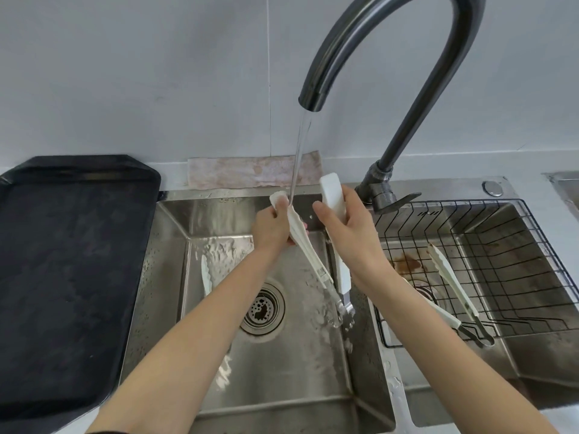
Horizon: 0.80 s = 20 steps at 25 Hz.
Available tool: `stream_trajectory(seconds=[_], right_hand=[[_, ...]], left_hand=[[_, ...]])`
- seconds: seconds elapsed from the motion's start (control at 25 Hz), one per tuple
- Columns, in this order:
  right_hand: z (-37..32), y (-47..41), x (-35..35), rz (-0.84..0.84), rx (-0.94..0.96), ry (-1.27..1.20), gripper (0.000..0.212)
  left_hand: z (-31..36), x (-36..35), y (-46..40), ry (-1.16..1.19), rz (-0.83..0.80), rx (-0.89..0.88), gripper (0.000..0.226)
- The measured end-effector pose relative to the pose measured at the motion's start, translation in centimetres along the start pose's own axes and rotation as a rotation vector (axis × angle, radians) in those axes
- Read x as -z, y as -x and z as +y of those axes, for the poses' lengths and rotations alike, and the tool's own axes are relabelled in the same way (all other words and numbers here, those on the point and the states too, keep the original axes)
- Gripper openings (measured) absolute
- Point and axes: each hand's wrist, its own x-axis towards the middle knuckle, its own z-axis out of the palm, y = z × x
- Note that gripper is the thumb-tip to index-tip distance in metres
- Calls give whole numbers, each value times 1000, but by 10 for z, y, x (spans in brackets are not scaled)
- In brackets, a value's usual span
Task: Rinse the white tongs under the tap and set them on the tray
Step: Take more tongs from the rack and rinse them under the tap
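Rinse in progress, tray step not yet begun. Tap [388, 42] running; the stream falls onto the white tongs [308, 255] held over the left basin of the sink [282, 371]. The tongs are spread: left hand [271, 230] has its grip closed around one arm near the broad tip, which sits right where the water lands; right hand [347, 220] has its grip closed around the other arm, tip pointing up, just right of the stream. The two arms converge downward to the metal hinge end, below both hands and right of the drain [263, 306], where water runs off and splashes. Judgement: rinsing is under way but I cannot tell how clean the tongs are. The black tray [72, 277] lies on the table left of the sink, bare, nothing placed on it. What is left: finish the rinse, carry the tongs left across the sink rim, lay them on the tray. Other items: another white utensil lies on the basin floor left of the drain [206, 274]; a second pair of tongs [451, 280] rests in the wire rack [517, 267] over the right basin.
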Motion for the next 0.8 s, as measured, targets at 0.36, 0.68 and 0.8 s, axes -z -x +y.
stream_trajectory(seconds=[0.36, 0.68, 0.8], right_hand=[[21, -8, 2, -3, -14, -41, 16], [18, -22, -31, -120, -4, 137, 35], [0, -35, -37, -147, 34, 159, 45]], left_hand=[[9, -3, 11, 70, -231, -166, 42], [17, 31, 4, -131, -11, -240, 34], [17, 53, 2, -83, -32, -195, 22]])
